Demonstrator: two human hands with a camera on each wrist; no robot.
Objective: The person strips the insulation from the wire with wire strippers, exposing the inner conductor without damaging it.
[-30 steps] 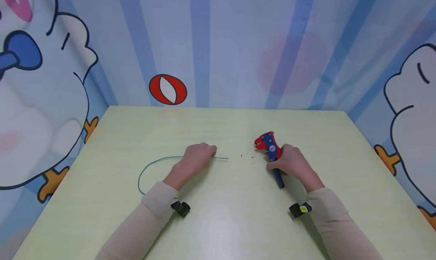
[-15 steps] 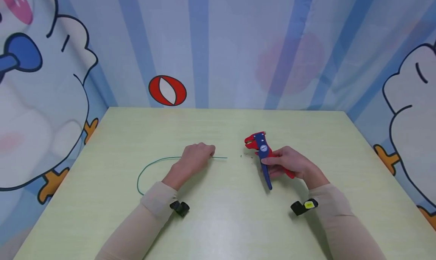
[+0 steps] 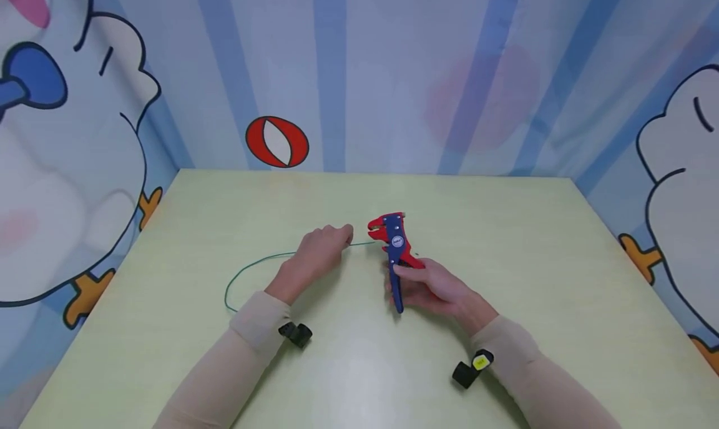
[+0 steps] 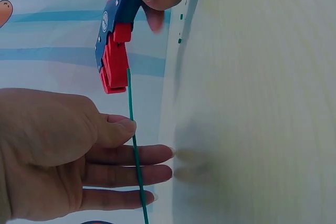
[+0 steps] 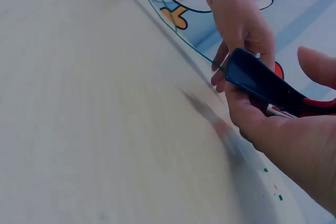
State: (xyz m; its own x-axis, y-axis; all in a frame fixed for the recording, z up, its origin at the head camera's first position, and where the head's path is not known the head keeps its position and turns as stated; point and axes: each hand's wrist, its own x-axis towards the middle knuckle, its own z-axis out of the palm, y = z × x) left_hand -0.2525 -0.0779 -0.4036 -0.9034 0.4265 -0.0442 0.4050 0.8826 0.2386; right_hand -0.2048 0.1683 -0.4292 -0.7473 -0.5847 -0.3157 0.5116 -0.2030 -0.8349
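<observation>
A thin green wire (image 4: 129, 94) is pinched between the thumb and index finger of my left hand (image 3: 317, 254), the other fingers extended behind it. Its short free end points right, while the rest loops back left over the table. My right hand (image 3: 438, 288) holds a red and blue wire stripper (image 3: 396, 245) by its handles, head upward and mouth facing left. In the left wrist view the wire's tip (image 4: 128, 71) overlaps the stripper's red jaws. The right wrist view shows the dark blue handle (image 5: 257, 77) across my fingers, the left hand (image 5: 244, 27) beyond it.
Small green scraps (image 4: 180, 41) lie on the pale table (image 3: 505, 241). A striped blue curtain (image 3: 382, 73) with cartoon figures stands behind and beside the table. A small black camera (image 3: 296, 334) sits at each wrist.
My right hand has carried the wire stripper leftward from the right of the scraps to the wire's free end, turning it more upright. The left hand keeps its pinch, lifting slightly.
</observation>
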